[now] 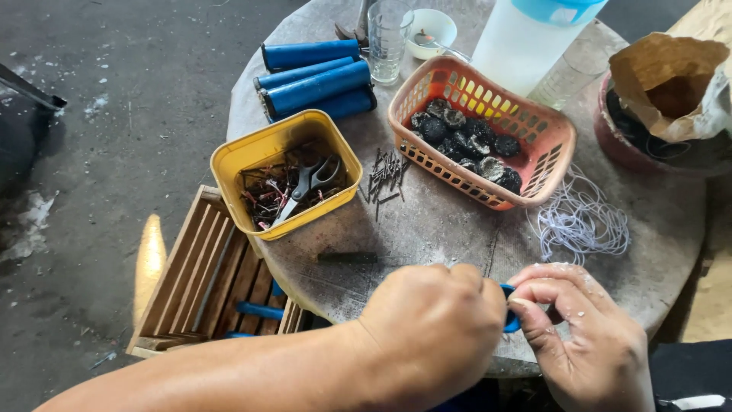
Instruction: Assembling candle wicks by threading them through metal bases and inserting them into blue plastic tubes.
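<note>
My left hand point(431, 328) and my right hand point(583, 328) meet at the near edge of a round grey table point(450, 229). Both pinch a small blue piece point(509, 317) between them; most of it is hidden by the fingers. A dark short rod point(347, 258) lies on the table just beyond my left hand. A loose pile of white thread loops point(579, 221) lies beyond my right hand.
A yellow tub point(229, 164) holds scissors point(309, 183) and scraps. Nails point(385, 175) lie beside an orange basket point(549, 149) of dark lumps. Blue tubes point(316, 80), a glass point(389, 38), a white bowl point(431, 30), a plastic jug point(526, 38), a paper bag point(671, 84) stand farther back. A wooden crate point(206, 282) sits on the floor.
</note>
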